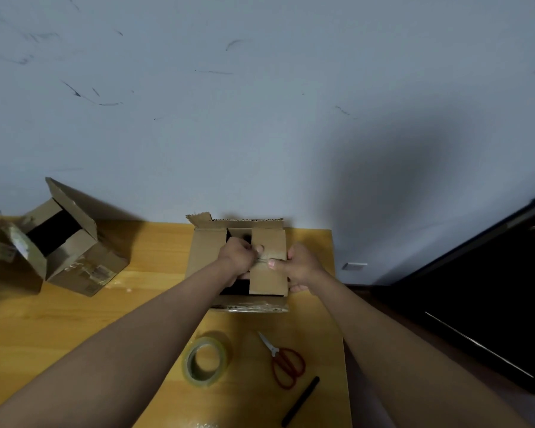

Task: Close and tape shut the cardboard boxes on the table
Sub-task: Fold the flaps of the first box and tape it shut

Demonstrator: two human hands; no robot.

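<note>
Head view looks down on a wooden table (136,319) set against a pale wall. The middle cardboard box (204,251) stands at the far edge, its top partly closed: the right flap (269,261) lies folded over the opening, while a dark gap shows beside it. The left hand (237,257) has its fingers curled at the inner edge of that flap, seemingly pinching something thin there, though what exactly is too small to tell. The right hand (301,267) grips the flap's outer edge, thumb on top and fingers wrapped below.

Risks from here, as I judge them: the flaps could spring back up once the hands let go, since nothing yet seals them. Pressing hard on one flap over the open gap could buckle it inward. The box sits close to the wall edge of the table and could slide under a push. The tape roll (206,359) and the red-handled scissors (286,364) lie near the front, well apart from the box, so one hand must leave the flaps to fetch them. A black pen-like stick (301,400) lies just beside the scissors.

A second open box (74,242) stands at the left with flaps up, and a third box (10,261) shows blurred at the frame's edge. A shipping label (98,273) sits on the second box; its print is not readable.
</note>
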